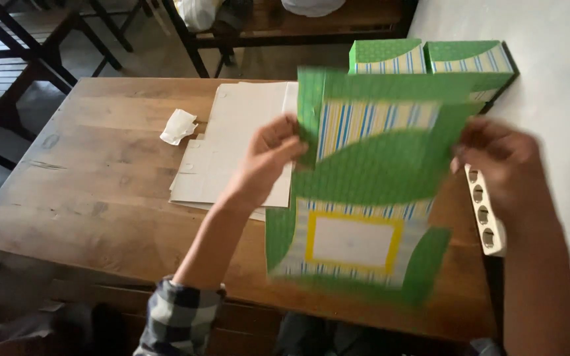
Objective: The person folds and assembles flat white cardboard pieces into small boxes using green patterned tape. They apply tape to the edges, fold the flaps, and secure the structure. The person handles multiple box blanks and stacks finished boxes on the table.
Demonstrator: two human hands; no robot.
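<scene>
I hold a flat, unfolded cardboard box blank (367,178), green with blue and yellow stripes and a white panel framed in yellow, up above the wooden table (100,191). My left hand (268,158) grips its left edge near the top. My right hand (499,161) grips its right edge. The blank is blurred by motion.
Two assembled green striped boxes (430,56) stand at the table's far right by the white wall. A stack of plain flat cardboard sheets (232,138) lies mid-table with a crumpled paper scrap (179,125) to its left. A white power strip (486,214) lies at the right edge. Dark chairs stand behind.
</scene>
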